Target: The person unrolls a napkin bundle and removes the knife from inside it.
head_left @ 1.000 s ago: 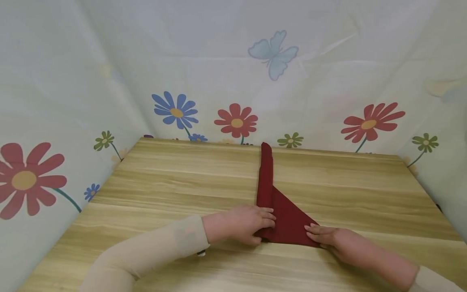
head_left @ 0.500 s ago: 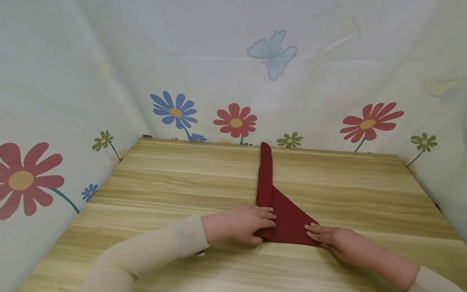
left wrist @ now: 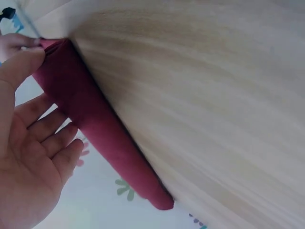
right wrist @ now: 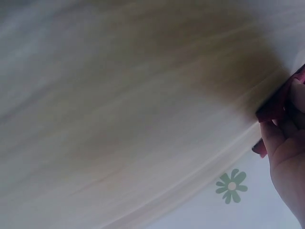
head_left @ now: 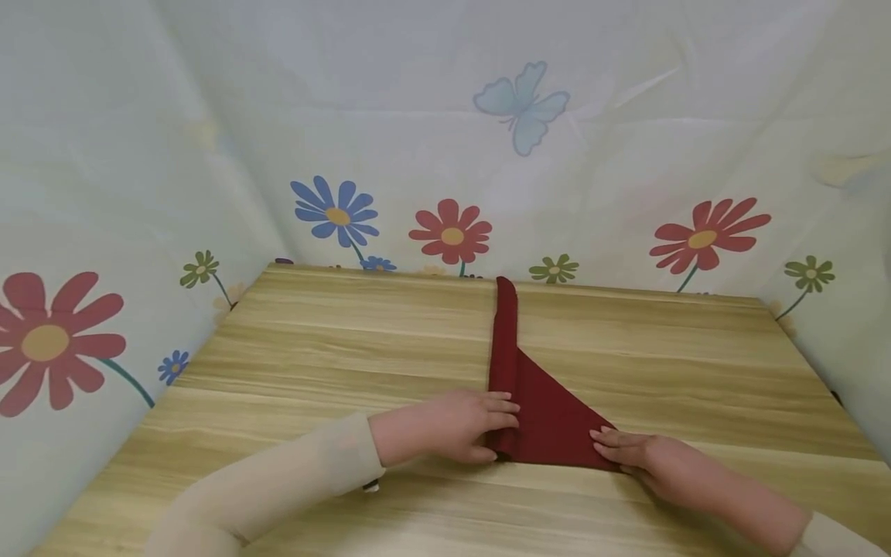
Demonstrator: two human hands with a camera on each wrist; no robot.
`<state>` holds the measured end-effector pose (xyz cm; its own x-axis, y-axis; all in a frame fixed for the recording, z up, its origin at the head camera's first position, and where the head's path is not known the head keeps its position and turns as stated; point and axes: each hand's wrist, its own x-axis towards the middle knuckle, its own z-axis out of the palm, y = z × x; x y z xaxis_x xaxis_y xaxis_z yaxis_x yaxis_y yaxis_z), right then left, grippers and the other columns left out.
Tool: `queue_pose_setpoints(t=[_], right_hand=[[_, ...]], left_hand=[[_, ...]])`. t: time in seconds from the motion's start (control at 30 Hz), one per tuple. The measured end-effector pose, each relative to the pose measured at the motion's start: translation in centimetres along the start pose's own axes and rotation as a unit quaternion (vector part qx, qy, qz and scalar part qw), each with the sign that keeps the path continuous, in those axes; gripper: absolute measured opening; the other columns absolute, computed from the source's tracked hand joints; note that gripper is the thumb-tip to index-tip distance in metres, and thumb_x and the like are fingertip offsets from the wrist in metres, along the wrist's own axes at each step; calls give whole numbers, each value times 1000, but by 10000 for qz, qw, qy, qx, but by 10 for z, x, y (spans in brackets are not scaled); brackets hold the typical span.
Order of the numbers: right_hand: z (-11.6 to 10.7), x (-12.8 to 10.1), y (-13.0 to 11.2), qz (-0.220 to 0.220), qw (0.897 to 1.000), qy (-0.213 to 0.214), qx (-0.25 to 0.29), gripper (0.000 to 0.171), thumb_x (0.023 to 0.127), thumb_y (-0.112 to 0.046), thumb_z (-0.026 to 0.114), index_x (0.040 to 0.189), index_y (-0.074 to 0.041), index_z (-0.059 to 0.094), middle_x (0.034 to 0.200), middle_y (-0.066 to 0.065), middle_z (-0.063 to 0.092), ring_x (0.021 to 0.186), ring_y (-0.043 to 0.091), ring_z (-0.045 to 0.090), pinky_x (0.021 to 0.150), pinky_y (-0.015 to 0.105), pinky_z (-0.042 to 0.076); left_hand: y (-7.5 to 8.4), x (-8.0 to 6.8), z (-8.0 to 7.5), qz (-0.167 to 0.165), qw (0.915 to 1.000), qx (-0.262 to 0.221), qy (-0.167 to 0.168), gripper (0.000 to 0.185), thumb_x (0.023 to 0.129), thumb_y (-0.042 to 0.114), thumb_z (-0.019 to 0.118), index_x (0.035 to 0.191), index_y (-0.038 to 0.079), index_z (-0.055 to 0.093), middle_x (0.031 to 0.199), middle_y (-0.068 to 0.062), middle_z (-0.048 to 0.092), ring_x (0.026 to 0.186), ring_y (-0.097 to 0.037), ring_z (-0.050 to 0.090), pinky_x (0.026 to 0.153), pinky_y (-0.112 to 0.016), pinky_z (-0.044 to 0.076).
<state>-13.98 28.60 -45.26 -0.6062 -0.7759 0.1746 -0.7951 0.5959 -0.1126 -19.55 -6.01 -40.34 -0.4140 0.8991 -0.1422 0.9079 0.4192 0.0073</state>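
One dark red cloth (head_left: 557, 425), part rolled, part flat

Head view: the cloth lies on a wood-grain table (head_left: 348, 340), right of the middle. Its rolled part (head_left: 504, 348) runs away from the person to the table's far edge. A flat triangle of fabric spreads from the roll toward the right, tapering to a corner. The left hand (head_left: 462, 425) rests on the near part of the roll, fingers relaxed and laid across it, thumb near its near end. The right hand (head_left: 657, 460) is at the triangle's corner, fingers on top of the fabric. Both arms wear cream sleeves (head_left: 278, 480); under the left cuff sits a small dark-and-white item (head_left: 371, 486), too small to identify. Behind the table hangs a pale backdrop (head_left: 390, 93) printed with a light blue butterfly (head_left: 525, 108) and flowers in blue, red and green.

Left wrist view: the roll slants down to the right, its layered near end showing beside the thumb. The slightly bent fingers touch its side, apart from the thumb rather than wrapped tightly round. Part of the right hand shows behind the thumb.

Right wrist view: dim and cut off by the frame; the right hand pinches the cloth's corner between thumb and fingers.
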Motion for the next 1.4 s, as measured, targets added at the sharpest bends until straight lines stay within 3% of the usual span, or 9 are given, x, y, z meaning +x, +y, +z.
queue_pose_setpoints(t=[0.23, 0.33, 0.4, 0.5, 0.6, 0.7, 1.03, 1.2, 1.4], right_hand=[[-3, -11, 8, -19, 9998, 200, -82, 35, 88, -10, 76, 124, -9, 75, 129, 12, 74, 119, 19, 72, 100, 2, 44], [-4, -14, 11, -65, 9997, 244, -42, 36, 87, -9, 77, 123, -8, 75, 128, 12, 74, 119, 17, 72, 102, -3, 36], [-5, -15, 12, -74, 9997, 226, -66, 37, 86, -9, 78, 122, -8, 76, 127, 12, 74, 118, 17, 72, 101, -1, 39], [-10, -13, 10, -39, 9999, 19, -132, 37, 85, -8, 78, 122, -7, 76, 126, 13, 75, 115, 20, 74, 93, 13, 55], [-15, -7, 7, 88, 9994, -291, -138, 35, 85, -8, 78, 120, -5, 76, 124, 15, 75, 112, 25, 74, 85, 32, 63], [-19, -2, 6, 248, 9981, -553, -92, 33, 87, -9, 77, 119, -4, 76, 123, 16, 75, 112, 27, 74, 84, 37, 63], [-13, -9, 13, -51, 9999, -137, 72, 34, 84, -9, 79, 118, -4, 77, 121, 17, 76, 112, 21, 75, 82, 30, 63], [-11, -16, 19, -62, 9998, -25, 171, 35, 83, -8, 80, 118, -3, 77, 120, 17, 76, 113, 18, 75, 86, 19, 60], [-12, -19, 21, -7, 9997, -3, 234, 36, 83, -9, 80, 119, -4, 77, 120, 18, 76, 115, 17, 74, 86, 16, 58]], left_hand=[[-2, -20, -4, -399, 9991, -50, 163, 50, 97, 32, 69, 141, 10, 61, 149, -6, 61, 144, -22, 53, 119, -32, 44], [-5, -28, 1, -567, 9982, -38, 199, 48, 98, 32, 68, 140, 10, 62, 146, -6, 63, 141, -22, 56, 118, -33, 46], [-7, -32, 5, -612, 9977, -32, 273, 47, 98, 32, 68, 139, 10, 63, 144, -7, 65, 139, -22, 58, 116, -34, 47], [-8, -34, 6, -614, 9973, -39, 391, 45, 98, 32, 68, 138, 10, 65, 142, -8, 66, 136, -22, 60, 114, -34, 49], [-5, -30, 1, -602, 9973, -129, 411, 44, 99, 32, 67, 137, 10, 65, 140, -8, 66, 132, -22, 62, 111, -34, 51], [-1, -20, -6, -567, 9980, -83, 259, 45, 101, 35, 65, 139, 12, 63, 143, -5, 63, 135, -19, 60, 113, -31, 50], [5, 14, 2, -147, 9989, 244, -359, 58, 99, 50, 63, 145, 16, 59, 153, 1, 57, 150, -18, 45, 124, -28, 36], [2, 13, 3, -116, 9994, 163, -269, 53, 98, 47, 65, 139, 13, 64, 146, -1, 63, 148, -19, 48, 123, -29, 39], [-3, 4, 1, -115, 9998, 8, -160, 51, 96, 42, 70, 138, 12, 65, 146, -3, 63, 148, -23, 48, 123, -29, 38]])
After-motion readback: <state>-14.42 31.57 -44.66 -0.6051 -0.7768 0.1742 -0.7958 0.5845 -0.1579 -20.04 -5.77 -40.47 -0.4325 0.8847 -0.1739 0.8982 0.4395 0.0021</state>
